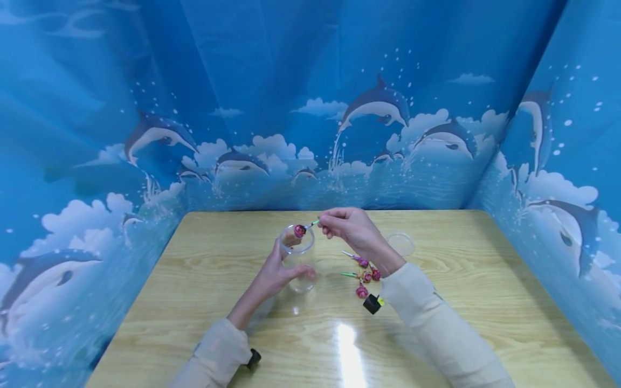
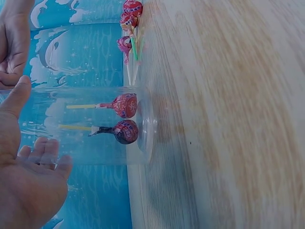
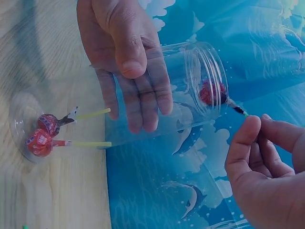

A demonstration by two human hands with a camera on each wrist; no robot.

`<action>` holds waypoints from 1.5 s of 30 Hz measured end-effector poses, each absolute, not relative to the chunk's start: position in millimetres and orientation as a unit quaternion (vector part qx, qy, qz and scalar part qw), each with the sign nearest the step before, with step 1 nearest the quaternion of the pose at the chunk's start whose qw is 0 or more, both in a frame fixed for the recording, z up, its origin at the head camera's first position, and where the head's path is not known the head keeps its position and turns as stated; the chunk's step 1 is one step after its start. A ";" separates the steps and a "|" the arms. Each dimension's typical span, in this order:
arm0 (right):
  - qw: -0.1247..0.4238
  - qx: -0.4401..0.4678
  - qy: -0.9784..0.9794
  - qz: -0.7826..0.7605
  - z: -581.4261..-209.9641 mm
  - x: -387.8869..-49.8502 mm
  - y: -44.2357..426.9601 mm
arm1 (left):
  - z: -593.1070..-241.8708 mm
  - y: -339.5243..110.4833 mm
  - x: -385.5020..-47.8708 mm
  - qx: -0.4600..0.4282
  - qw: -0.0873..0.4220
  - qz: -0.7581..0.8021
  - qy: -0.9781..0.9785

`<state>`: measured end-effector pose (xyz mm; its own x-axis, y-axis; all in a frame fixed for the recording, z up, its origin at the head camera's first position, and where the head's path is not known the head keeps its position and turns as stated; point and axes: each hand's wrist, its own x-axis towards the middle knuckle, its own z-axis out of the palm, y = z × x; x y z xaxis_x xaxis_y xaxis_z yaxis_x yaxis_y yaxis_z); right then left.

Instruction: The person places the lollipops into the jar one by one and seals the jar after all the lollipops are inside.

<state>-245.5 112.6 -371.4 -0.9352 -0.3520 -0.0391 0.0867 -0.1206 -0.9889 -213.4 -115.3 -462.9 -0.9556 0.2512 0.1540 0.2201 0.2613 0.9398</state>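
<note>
A clear plastic jar stands upright on the table. My left hand grips it around the side, thumb in front and fingers behind. Two wrapped lollipops, a red one and a dark-and-red one, lie heads down at the jar's bottom with yellow sticks pointing up. My right hand pinches another lollipop by its green stick, head downward. In the right wrist view that lollipop's head sits just inside the jar's threaded mouth.
Several wrapped lollipops lie loose on the wooden table, right of the jar. A clear round lid lies behind the right forearm. Blue dolphin-print curtains enclose the back and sides.
</note>
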 end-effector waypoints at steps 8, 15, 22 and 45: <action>0.104 -0.151 0.739 -0.648 -366.6 -246.6 102.5 | -462.4 -116.3 -213.5 0.149 0.018 0.589 0.794; 0.081 -0.202 0.767 -0.603 -368.3 -247.7 97.9 | -462.1 -116.0 -212.6 0.133 0.026 0.582 0.802; 0.079 -0.202 0.770 -0.600 -368.2 -247.5 98.0 | -462.2 -115.7 -213.6 0.139 0.023 0.576 0.805; 0.068 -0.094 0.819 -0.562 -401.1 -229.0 188.6 | -463.3 -117.3 -214.7 0.166 0.010 0.581 0.797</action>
